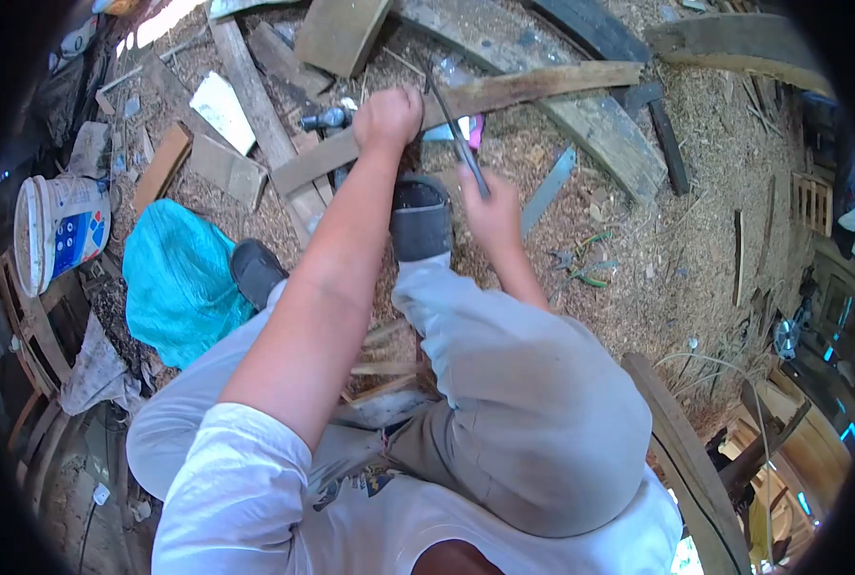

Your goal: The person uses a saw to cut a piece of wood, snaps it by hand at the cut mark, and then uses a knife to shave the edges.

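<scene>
My left hand (389, 120) is closed on a long, slightly curved wooden plank (533, 86), which slants up to the right across other boards. In my right hand (494, 206) is a thin, dark, bar-like tool (458, 134), its far end crossing the plank just right of my left hand. Whether it has a blade I cannot make out. My dark shoe (421, 225) is just below the plank, between my hands. Left of my left hand lies a dark tool with a metallic end (329, 119), partly hidden. Something pink (475, 130) shows behind the bar-like tool.
Sawdust and wood scraps cover the ground. A teal sack (173, 278) and a white bucket (68, 230) are at left. A grey flat strip (549, 192) and what looks like pliers (564, 259) lie at right. Thick boards (600, 144) lie ahead.
</scene>
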A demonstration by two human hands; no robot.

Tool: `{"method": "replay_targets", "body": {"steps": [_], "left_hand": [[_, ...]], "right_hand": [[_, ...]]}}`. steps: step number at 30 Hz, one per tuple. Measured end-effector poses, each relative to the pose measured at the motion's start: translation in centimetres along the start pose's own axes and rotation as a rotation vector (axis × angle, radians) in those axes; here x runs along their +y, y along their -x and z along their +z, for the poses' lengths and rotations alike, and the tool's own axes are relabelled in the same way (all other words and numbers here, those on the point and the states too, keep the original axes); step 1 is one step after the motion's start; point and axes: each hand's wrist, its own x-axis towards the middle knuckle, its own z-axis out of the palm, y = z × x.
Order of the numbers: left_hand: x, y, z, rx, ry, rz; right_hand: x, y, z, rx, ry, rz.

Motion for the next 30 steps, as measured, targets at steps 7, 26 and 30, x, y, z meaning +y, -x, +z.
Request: {"method": "replay_targets", "body": {"steps": [7,26,30], "left_hand": [[-0.3,-0.5,0.4,-0.02,-0.017,0.002],[-0.6,-1.3,1.1,0.016,-0.003,0.004],[-0.5,-0.6,0.9,-0.011,0.041,0.01]], "right_hand": [[0.0,-4.0,1.7,-0.051,0.043,-0.044],[1.3,3.0,-2.3,-0.041,0.01,0.104],[-0.1,-4.4,1.0,-0.086,-0.022,-0.043]]}}
